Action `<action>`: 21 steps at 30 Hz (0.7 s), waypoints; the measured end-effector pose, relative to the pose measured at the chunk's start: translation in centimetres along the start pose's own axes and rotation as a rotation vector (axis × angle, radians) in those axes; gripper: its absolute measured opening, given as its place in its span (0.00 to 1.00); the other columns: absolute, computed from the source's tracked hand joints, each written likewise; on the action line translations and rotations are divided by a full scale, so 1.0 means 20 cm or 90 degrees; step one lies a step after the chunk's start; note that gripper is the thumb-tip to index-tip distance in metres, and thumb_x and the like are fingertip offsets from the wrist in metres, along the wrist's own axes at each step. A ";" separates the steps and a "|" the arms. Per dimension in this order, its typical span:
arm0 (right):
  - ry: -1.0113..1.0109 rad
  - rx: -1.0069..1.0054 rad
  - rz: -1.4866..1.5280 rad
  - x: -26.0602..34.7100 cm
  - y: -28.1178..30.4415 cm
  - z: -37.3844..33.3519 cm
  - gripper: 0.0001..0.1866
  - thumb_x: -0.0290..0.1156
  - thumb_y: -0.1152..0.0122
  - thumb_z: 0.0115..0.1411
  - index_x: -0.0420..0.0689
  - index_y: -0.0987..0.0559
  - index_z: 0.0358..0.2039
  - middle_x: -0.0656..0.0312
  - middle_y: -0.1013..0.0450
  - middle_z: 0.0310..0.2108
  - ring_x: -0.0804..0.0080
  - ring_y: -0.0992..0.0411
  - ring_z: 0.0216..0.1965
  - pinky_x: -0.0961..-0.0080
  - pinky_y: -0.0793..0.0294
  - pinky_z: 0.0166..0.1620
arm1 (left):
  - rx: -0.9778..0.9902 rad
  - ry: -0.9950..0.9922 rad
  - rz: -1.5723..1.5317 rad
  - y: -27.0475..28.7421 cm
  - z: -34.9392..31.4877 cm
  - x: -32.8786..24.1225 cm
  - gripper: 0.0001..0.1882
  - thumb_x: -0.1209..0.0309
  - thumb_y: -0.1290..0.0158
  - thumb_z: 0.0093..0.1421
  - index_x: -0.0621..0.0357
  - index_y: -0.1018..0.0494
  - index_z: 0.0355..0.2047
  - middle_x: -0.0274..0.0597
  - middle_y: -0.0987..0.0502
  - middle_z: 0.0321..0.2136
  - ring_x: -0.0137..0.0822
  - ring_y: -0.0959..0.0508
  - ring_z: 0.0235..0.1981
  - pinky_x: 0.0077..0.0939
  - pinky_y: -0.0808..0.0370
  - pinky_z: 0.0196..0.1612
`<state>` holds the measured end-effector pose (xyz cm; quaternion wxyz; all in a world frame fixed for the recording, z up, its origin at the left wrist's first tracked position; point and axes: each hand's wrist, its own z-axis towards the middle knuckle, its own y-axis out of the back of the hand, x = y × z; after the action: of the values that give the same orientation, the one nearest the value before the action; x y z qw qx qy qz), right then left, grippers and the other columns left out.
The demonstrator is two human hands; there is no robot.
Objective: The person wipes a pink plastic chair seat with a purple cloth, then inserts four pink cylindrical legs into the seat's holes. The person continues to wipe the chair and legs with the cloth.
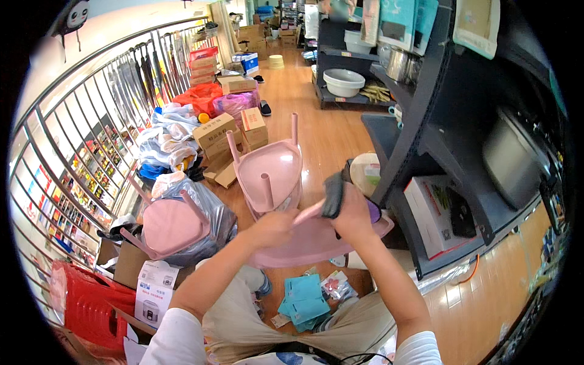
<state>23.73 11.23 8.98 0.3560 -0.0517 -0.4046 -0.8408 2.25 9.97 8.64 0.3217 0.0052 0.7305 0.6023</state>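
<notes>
My left hand [274, 229] is closed around a pink plastic leg [311, 212] that slants up to the right. At its far end my right hand [353, 214] grips a dark grey piece [333, 193], perhaps cloth, whose kind I cannot make out. Below my hands, a larger pink plastic part [304, 254] lies across my lap area, partly hidden by my arms. Ahead stands an upturned pink stool [271, 167] with its legs pointing up. To the left, another pink stool [175, 226] rests on a clear plastic bag.
Teal packets [304, 298] lie on the floor between my legs. Dark metal shelves [420, 128] stand on the right, with a white box [438, 213] low down. Cardboard boxes [216, 137] and bags line the left, beside a metal railing [73, 115]. A red plastic item [91, 304] lies at lower left.
</notes>
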 end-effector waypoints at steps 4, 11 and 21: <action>0.568 0.026 -0.269 0.14 -0.01 0.12 0.11 0.34 0.49 0.49 0.47 0.26 0.34 0.64 0.31 0.38 0.69 0.33 0.41 0.68 0.36 0.49 | -0.208 -0.216 -0.186 -0.19 0.03 0.05 0.20 0.74 0.50 0.47 0.63 0.30 0.43 0.60 0.25 0.34 0.51 0.23 0.38 0.39 0.28 0.44; 0.654 0.112 -0.219 0.05 0.07 0.12 0.17 0.36 0.51 0.52 0.49 0.28 0.44 0.65 0.32 0.40 0.70 0.34 0.44 0.72 0.36 0.50 | -0.014 0.090 -0.224 -0.33 -0.19 -0.04 0.19 0.70 0.49 0.48 0.67 0.32 0.40 0.62 0.26 0.32 0.57 0.24 0.34 0.43 0.29 0.38; 0.386 0.213 -0.096 -0.04 0.06 0.08 0.19 0.29 0.45 0.50 0.45 0.30 0.45 0.57 0.31 0.43 0.54 0.30 0.42 0.63 0.29 0.43 | -0.114 -0.027 -0.175 -0.38 -0.27 -0.01 0.22 0.71 0.51 0.49 0.65 0.40 0.44 0.65 0.27 0.31 0.60 0.25 0.34 0.50 0.29 0.37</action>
<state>24.84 12.37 10.52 0.4005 0.2892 -0.4155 -0.7638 2.80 2.97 2.35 0.4156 -0.1112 0.6609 0.6149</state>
